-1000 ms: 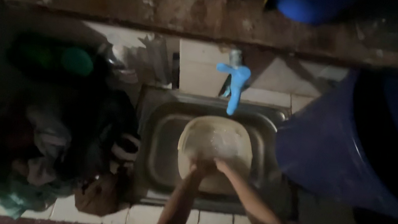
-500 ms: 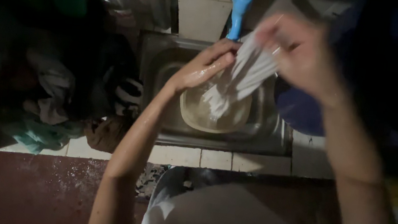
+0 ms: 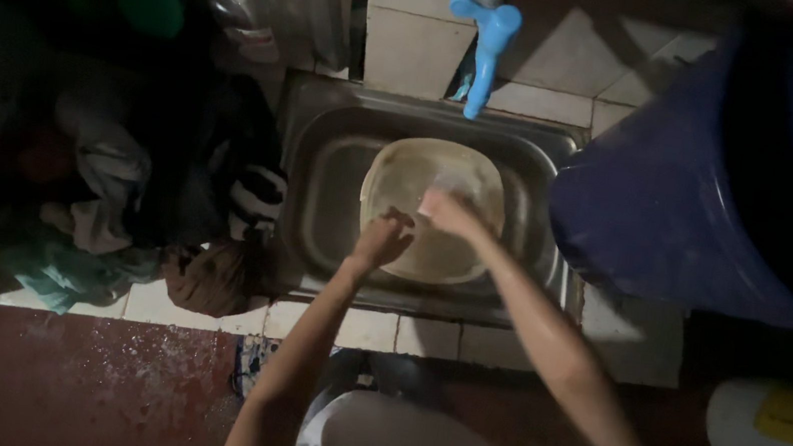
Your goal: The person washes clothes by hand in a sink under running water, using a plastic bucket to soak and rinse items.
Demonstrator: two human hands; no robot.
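Here, both hands are down in a pale basin that sits inside the steel sink.

The left hand has its fingers curled closed at the basin's near-left rim; whether it grips anything I cannot tell. The right hand rests over the middle of the basin, touching something pale (too blurred to name), its fingers bent. A blue tap stands at the sink's far edge. Heaped clothes lie along the sink's left edge, and a large blue barrel stands at its right.
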